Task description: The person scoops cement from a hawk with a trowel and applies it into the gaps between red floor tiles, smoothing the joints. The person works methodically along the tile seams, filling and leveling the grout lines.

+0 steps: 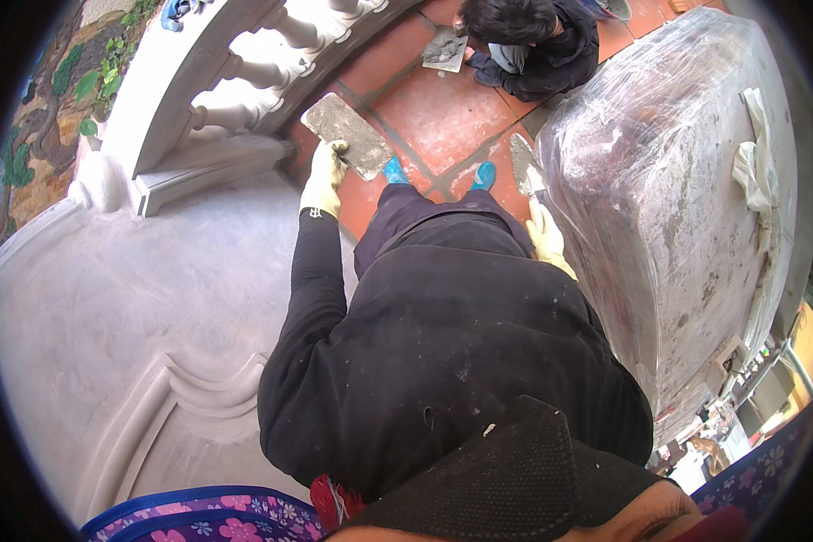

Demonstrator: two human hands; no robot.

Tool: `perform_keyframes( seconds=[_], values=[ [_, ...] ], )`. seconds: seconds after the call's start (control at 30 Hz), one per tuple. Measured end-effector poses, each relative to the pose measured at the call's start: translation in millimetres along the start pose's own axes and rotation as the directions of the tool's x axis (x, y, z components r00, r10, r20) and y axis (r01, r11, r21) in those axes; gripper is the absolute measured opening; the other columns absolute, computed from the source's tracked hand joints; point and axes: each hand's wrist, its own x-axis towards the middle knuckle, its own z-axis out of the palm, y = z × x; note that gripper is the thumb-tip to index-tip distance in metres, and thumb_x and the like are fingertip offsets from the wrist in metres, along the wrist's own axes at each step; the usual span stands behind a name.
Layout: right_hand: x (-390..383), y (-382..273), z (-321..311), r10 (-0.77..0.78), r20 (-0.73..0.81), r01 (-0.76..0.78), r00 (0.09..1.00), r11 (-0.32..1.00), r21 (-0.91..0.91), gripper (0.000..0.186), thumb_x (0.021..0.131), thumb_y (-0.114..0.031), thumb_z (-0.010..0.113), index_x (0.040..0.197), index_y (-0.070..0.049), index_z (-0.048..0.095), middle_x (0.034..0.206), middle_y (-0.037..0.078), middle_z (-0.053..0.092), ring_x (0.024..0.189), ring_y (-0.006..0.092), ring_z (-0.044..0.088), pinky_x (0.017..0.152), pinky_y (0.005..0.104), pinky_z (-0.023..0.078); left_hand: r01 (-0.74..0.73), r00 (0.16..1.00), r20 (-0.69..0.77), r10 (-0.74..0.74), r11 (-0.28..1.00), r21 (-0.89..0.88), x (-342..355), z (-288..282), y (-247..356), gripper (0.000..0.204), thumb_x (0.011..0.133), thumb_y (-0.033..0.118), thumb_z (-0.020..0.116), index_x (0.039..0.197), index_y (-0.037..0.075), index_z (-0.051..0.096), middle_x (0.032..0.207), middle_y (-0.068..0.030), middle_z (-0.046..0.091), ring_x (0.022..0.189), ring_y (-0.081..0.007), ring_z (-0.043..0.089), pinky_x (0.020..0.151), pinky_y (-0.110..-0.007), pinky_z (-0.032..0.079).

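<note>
My left hand [328, 172], in a pale yellow glove, is closed on a rectangular mortar board [347, 134] coated with grey material, held out over terracotta floor tiles [429, 117]. Lower on the right, my right hand [547, 237], also gloved, grips a trowel [523, 163] with grey residue on its blade, close beside a large plastic-wrapped block [650, 181]. Below me show my blue boots [481, 174], between the board and the trowel.
A co-worker [537, 54] in dark clothes crouches ahead, a hand near a small board with grey mortar [443, 50]. A white balustrade [280, 72] curves along the upper left, beside a pale moulded wall [117, 298]. Scattered materials [714, 434] lie at lower right.
</note>
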Motion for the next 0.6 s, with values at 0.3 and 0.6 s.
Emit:
perform_keyframes(
  seconds=[0.3,0.6],
  values=[
    [0.8,3.4,2.0,0.006,-0.001,-0.006,1.000,1.000,0.020,0.065,0.090,-0.034,0.069,0.144,-0.006,0.047,0.138,0.019,0.058,0.123,0.0359,0.059,0.100,0.0428,0.047,0.030,0.999,-0.031,-0.030,1.000,0.000,-1.9,-2.4,1.3,0.060,0.080,-0.008,0.050,0.137,0.009,0.048,0.116,-0.0101,0.058,0.101,-0.0279,0.059,0.093,-0.053,0.053],
    [1.4,-1.9,0.3,0.047,0.027,-0.048,0.999,0.998,0.032,0.066,0.090,-0.034,0.069,0.145,-0.006,0.046,0.141,0.018,0.056,0.125,0.0350,0.057,0.102,0.0418,0.046,0.042,0.997,-0.061,-0.043,0.999,-0.009,-1.3,-0.5,1.7,0.060,0.080,-0.008,0.051,0.137,0.010,0.048,0.115,-0.0093,0.058,0.100,-0.0270,0.059,0.094,-0.053,0.052]
  ],
)
